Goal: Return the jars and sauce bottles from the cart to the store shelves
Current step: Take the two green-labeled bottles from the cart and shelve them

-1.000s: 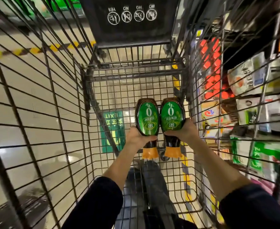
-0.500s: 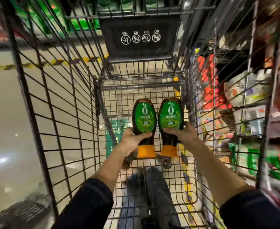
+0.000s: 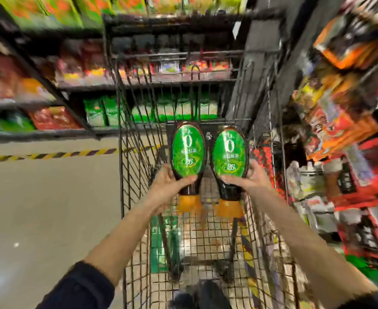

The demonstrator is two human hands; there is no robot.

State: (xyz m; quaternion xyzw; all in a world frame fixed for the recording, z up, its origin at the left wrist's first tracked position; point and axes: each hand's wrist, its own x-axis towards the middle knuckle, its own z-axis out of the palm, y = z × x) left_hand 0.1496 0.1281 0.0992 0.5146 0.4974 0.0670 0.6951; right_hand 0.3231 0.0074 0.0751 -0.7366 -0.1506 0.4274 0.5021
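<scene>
Both bottle labels [image 3: 188, 150] [image 3: 229, 153] read "0" and "26".

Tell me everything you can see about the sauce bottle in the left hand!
The left sauce bottle is dark and shiny, probably plastic, with a big green oval label and an orange cap pointing down toward the person. The left hand grips its narrow lower part. It hangs above the cart, beside a twin bottle, apparently not touching it.

I am reaching both arms forward, dark sleeves pushed up to the elbows and forearms bare. My left hand [image 3: 169, 186] is gripping one bottle [image 3: 188, 152] at its lower body, thumb lying across the front. My right hand [image 3: 251, 179] is gripping the other bottle [image 3: 229, 155] likewise.
</scene>
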